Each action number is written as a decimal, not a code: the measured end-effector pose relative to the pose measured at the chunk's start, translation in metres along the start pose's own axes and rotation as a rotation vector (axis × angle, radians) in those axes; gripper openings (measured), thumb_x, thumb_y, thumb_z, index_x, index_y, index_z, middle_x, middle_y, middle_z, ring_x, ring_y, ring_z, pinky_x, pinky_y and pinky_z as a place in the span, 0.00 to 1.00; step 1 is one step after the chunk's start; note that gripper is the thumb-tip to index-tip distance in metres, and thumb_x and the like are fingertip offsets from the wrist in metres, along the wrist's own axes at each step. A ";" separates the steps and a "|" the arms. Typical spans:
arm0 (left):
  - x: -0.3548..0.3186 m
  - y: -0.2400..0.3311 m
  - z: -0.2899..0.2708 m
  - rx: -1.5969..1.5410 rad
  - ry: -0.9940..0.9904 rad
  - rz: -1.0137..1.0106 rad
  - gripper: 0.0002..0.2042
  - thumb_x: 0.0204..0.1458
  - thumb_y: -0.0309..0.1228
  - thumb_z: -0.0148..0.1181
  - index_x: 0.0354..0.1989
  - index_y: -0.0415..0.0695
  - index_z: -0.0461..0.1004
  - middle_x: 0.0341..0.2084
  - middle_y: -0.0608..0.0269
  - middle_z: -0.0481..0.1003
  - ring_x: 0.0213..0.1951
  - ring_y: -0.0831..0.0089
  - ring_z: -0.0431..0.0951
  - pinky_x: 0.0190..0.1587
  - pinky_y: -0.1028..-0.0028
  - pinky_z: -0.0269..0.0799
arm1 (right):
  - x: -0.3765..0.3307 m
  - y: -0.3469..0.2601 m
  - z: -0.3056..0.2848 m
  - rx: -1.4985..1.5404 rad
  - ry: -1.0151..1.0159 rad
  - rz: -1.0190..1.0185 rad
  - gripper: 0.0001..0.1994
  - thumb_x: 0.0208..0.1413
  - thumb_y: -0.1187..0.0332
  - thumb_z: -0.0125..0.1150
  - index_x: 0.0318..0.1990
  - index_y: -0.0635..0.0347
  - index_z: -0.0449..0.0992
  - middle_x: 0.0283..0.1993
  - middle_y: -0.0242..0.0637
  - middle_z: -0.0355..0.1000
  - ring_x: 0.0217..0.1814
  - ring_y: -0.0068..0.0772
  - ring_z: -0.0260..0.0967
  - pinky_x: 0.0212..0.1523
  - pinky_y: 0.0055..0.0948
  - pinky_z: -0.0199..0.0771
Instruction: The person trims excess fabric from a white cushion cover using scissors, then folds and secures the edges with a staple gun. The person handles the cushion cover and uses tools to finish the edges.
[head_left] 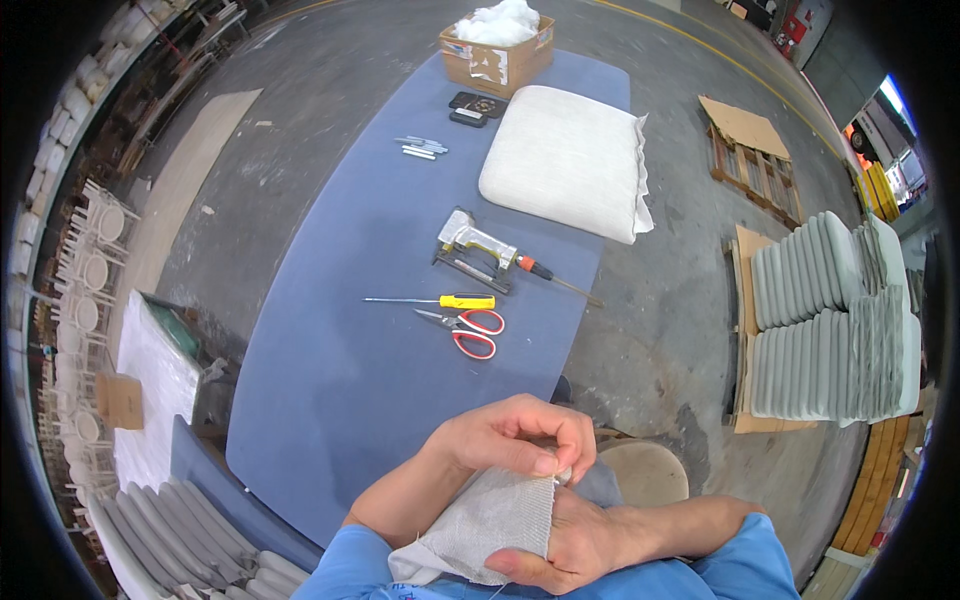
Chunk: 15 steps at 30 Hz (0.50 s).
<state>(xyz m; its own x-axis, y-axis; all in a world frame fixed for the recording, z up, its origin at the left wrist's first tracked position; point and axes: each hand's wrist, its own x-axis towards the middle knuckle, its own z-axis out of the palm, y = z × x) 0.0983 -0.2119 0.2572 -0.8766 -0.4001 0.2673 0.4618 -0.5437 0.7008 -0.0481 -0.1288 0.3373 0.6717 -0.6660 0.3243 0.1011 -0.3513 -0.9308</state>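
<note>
Close to my body, a piece of light grey woven fabric (470, 515) is bunched between my two hands. My left hand (515, 435) is closed in a pinch on the fabric's upper corner, thumb against bent fingers. Lower down, my right hand (580, 545) grips the fabric's side edge, its thumb lying over the front; its other fingers are mostly hidden. Loose threads hang from the cloth. Beyond my hands on the blue table (320, 390) lie red-and-white-handled scissors (475, 335), a yellow-handled screwdriver (465, 301) and a metal staple gun (475, 245) with a hose.
A light cushion (565, 155) lies farther up the table, near staple strips (420, 148), dark devices (475, 108) and a cardboard box (500, 65) of white stuffing. Stacked grey cushions (830, 320) stand right; more grey pads (180, 540) are lower left. A round stool seat (645, 472) is beside me.
</note>
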 end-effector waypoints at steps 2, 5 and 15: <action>-0.001 0.001 0.000 -0.018 0.006 -0.013 0.10 0.59 0.34 0.63 0.33 0.40 0.75 0.40 0.48 0.77 0.41 0.66 0.74 0.44 0.67 0.68 | 0.004 0.002 0.000 0.007 0.013 -0.050 0.13 0.64 0.67 0.57 0.49 0.65 0.81 0.41 0.45 0.79 0.41 0.54 0.76 0.43 0.47 0.75; -0.003 0.004 -0.001 -0.028 0.010 -0.028 0.09 0.59 0.33 0.63 0.33 0.39 0.75 0.39 0.49 0.77 0.41 0.66 0.74 0.45 0.67 0.68 | 0.008 0.001 0.001 0.001 0.023 -0.075 0.12 0.64 0.68 0.58 0.49 0.65 0.80 0.42 0.46 0.79 0.42 0.55 0.76 0.44 0.47 0.76; -0.009 -0.004 -0.007 -0.223 0.001 0.050 0.09 0.62 0.33 0.61 0.42 0.41 0.74 0.43 0.47 0.76 0.47 0.61 0.77 0.51 0.63 0.71 | -0.015 0.030 0.009 0.086 -0.123 0.018 0.24 0.71 0.60 0.54 0.64 0.71 0.71 0.61 0.49 0.73 0.65 0.53 0.70 0.68 0.48 0.64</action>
<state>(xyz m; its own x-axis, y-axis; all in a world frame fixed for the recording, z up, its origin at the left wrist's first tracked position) 0.1058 -0.2117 0.2473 -0.8521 -0.4309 0.2972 0.5228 -0.6728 0.5234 -0.0483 -0.1237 0.3032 0.7582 -0.5841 0.2897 0.1477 -0.2789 -0.9489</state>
